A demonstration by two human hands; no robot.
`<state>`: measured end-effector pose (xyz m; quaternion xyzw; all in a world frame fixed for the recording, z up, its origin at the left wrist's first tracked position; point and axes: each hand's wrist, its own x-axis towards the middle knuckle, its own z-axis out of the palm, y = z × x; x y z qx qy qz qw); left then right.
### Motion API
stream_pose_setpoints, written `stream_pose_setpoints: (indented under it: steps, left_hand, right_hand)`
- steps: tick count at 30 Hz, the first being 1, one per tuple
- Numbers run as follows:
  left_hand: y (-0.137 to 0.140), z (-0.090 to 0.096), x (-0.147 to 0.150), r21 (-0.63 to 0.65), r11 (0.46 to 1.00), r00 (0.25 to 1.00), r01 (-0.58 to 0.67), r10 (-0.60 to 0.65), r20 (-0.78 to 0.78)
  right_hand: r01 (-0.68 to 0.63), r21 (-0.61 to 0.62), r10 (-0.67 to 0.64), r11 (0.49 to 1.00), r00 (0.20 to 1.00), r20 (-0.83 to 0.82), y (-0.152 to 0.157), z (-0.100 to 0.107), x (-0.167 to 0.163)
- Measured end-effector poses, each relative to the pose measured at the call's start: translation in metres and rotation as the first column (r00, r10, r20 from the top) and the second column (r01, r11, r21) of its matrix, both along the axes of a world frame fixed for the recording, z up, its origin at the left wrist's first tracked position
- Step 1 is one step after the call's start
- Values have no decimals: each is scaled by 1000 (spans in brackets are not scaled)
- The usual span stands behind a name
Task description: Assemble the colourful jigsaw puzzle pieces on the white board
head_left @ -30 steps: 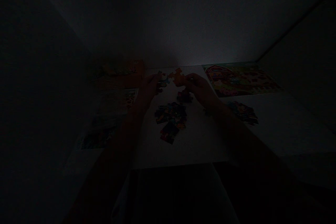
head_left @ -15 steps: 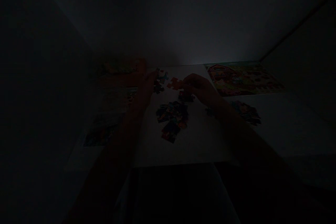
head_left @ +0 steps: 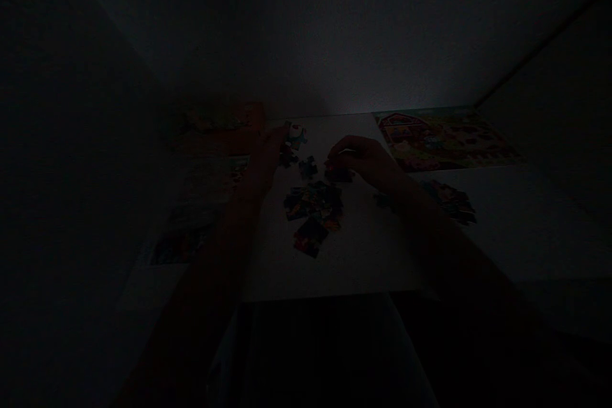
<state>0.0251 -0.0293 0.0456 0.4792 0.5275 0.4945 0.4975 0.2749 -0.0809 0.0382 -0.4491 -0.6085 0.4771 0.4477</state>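
Observation:
The scene is very dark. My left hand [head_left: 268, 152] is raised at the far middle of a white table [head_left: 363, 255], its fingers closed on a pale and blue puzzle piece [head_left: 296, 134]. My right hand [head_left: 361, 158] is lowered to the table with curled fingers pinching a reddish puzzle piece [head_left: 331, 169], pressed against dark pieces there. A single dark piece [head_left: 308, 167] lies between my hands. A heap of loose colourful pieces [head_left: 313, 204] sits just nearer to me.
A finished farm-scene puzzle [head_left: 444, 137] lies at the far right, with a second small heap of pieces [head_left: 449, 201] in front of it. Printed sheets or boxes [head_left: 201, 204] lie along the left. Walls close in behind and on both sides.
My right hand has come down from mid-air to the table with the reddish piece. My left hand has drawn slightly back and left. A dark piece now lies between the hands.

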Motion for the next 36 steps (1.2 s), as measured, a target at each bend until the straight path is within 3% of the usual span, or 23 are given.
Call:
stream_pose_setpoints:
  steps: [3, 6, 9, 13, 17, 23, 26, 30, 33, 36]
  left_hand:
    - [0, 1, 0, 1, 1000, 1000, 3, -3, 3]
    - [-2, 7, 2, -15, 1000, 1000, -10, 10, 20]
    - [-4, 11, 4, -27, 999, 999, -27, 28, 39]
    - [-3, 9, 4, 0, 1000, 999, -24, 24, 27]
    - [0, 2, 1, 24, 999, 1000, -25, 25, -9]
    - [0, 2, 1, 36, 999, 1000, -15, 14, 28]
    - [0, 3, 1, 26, 999, 999, -28, 27, 28]
    - [-1, 2, -2, 38, 999, 999, -22, 20, 38]
    - [-1, 3, -4, 83, 996, 999, 15, -19, 43]
    - [-1, 3, -4, 55, 997, 997, 59, -62, 45]
  right_hand:
    - [-9, 58, 7, 998, 999, 41, 4, -5, 1]
    - [4, 215, -57, 977, 969, 241, 7, -10, 1]
    - [-35, 365, -169, 930, 841, 513, 7, -16, -8]
    - [-78, 381, -253, 921, 624, 739, 3, -21, -31]
    - [-81, 334, -234, 939, 560, 795, 3, -23, -48]
    - [-55, 264, -182, 963, 589, 788, 6, -21, -48]
    - [-39, 243, -142, 969, 718, 682, 7, -21, -47]
    - [61, 253, -159, 966, 907, 389, 9, -13, -40]
    - [178, 318, -242, 931, 954, 175, 5, 5, -15]
    - [291, 329, -353, 899, 924, 149, -18, 27, 34]
